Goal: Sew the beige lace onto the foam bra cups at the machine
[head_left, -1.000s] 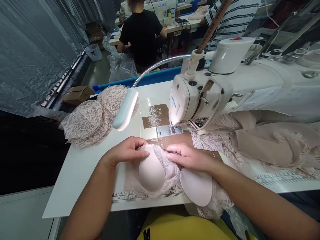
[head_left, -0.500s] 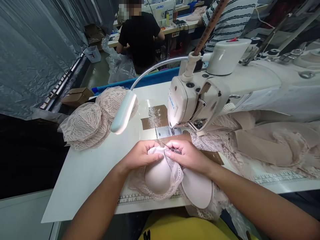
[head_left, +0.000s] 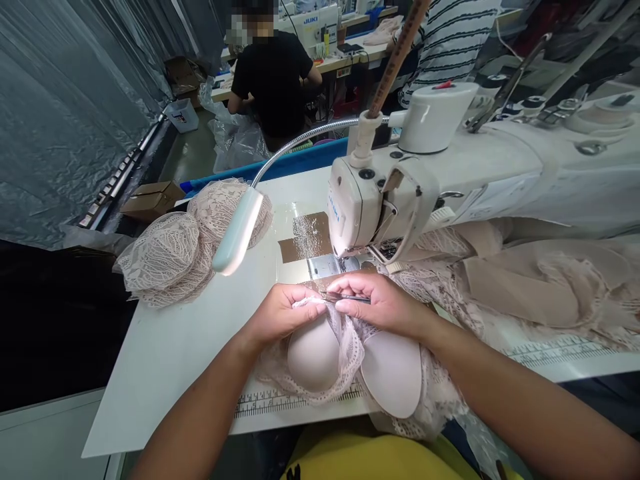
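Note:
A pale pink lace bra with smooth moulded cups lies on the table edge in front of me. My left hand pinches the upper edge of its left cup between thumb and fingers. Small metal thread snips are gripped in my right hand, their tips pointing left at the fabric edge by my left fingertips. Whether the blades touch the cloth is too small to tell. The second cup hangs over the front edge, below my right wrist.
A white sewing machine stands just beyond my hands, with a lamp on a bendable neck to its left. Stacked lace cups lie at the left; more beige lace pieces lie at the right. Two people sit or stand farther back.
My right hand has shifted slightly, and the snips now show more clearly, lying nearly level. My left hand keeps its pinch on the cup edge. The view has moved a little.

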The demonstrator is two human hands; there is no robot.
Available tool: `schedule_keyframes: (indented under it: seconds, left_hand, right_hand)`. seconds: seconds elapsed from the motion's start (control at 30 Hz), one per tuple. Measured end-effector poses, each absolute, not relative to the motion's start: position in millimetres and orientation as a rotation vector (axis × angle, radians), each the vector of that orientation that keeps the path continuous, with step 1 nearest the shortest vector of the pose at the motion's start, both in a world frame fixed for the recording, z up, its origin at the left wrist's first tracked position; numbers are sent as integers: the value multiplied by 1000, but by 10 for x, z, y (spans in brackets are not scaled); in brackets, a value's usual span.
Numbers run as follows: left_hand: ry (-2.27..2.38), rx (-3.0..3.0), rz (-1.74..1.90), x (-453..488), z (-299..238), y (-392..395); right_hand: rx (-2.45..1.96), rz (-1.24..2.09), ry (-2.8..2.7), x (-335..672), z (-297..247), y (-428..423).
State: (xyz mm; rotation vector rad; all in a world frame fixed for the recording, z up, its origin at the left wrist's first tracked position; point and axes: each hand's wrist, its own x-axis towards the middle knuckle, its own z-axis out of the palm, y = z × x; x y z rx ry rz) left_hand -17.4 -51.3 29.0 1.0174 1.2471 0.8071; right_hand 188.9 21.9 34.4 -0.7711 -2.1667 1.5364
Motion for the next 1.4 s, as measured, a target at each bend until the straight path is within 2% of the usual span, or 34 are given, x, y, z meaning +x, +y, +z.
schedule_keyframes:
  seconds: [0.7, 1.4]
  left_hand:
    - [1323, 1091, 766, -141, 314, -517]
    - [1356, 1209, 698, -86, 296, -518]
  right_hand:
    - [-713, 1473, -2204, 1852, 293, 193]
    - [-836, 1456, -2116, 1798, 279, 133]
